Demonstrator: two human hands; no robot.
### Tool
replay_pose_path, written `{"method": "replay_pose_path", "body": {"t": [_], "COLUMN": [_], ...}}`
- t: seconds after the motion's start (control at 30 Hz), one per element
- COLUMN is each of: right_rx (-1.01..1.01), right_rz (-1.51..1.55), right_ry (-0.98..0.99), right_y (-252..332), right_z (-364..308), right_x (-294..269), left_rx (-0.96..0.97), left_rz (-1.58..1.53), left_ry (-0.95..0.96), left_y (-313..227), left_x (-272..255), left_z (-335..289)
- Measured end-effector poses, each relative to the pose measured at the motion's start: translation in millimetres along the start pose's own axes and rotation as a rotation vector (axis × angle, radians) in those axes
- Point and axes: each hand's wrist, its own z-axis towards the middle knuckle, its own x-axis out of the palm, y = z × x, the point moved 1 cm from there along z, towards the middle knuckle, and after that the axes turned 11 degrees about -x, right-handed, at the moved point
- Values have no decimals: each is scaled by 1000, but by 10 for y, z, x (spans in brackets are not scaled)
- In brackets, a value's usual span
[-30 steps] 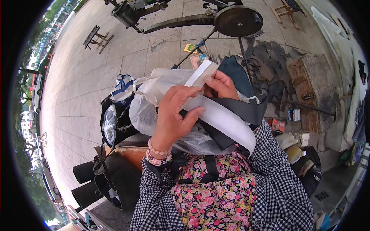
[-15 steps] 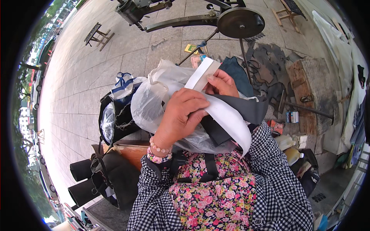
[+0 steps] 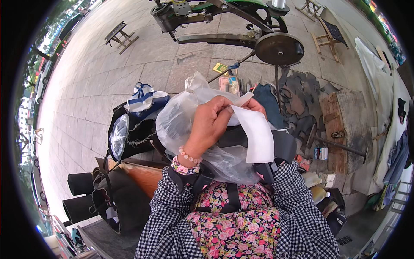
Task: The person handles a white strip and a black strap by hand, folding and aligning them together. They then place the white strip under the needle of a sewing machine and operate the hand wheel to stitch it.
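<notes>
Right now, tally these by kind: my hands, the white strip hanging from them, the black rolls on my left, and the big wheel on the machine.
Hands: 2, left hand and right hand
White strip: 1
Black rolls: 2
Big wheel: 1
Total: 6

Two hands: one left hand (image 3: 210,123) and one right hand (image 3: 257,108). White strip (image 3: 260,137): one piece or two, cannot tell. One beaded bracelet (image 3: 189,156). Two checked sleeves (image 3: 302,203). One floral apron (image 3: 233,228). Two black rolls (image 3: 80,184). One machine (image 3: 215,39), with one dark wheel (image 3: 280,49) and one spool (image 3: 279,4). At least three folding stools (image 3: 121,36). One yellow booklet (image 3: 220,68). One wooden box (image 3: 351,129). One bottle of yellowish liquid (image 3: 319,195). Dark scraps (image 3: 304,95): many, overlapping too much to count.
</notes>
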Motion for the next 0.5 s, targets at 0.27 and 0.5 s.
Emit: {"method": "replay_pose_path", "body": {"t": [0.27,0.5], "right_rx": [-208,-139], "right_rz": [-53,-12], "right_ry": [-76,-342], "right_y": [157,156], "right_z": [-100,-102], "right_x": [329,258], "left_rx": [29,122], "left_rz": [-165,272], "left_ry": [-132,-98], "left_y": [136,-62], "left_x": [-28,61], "left_z": [34,-121]}}
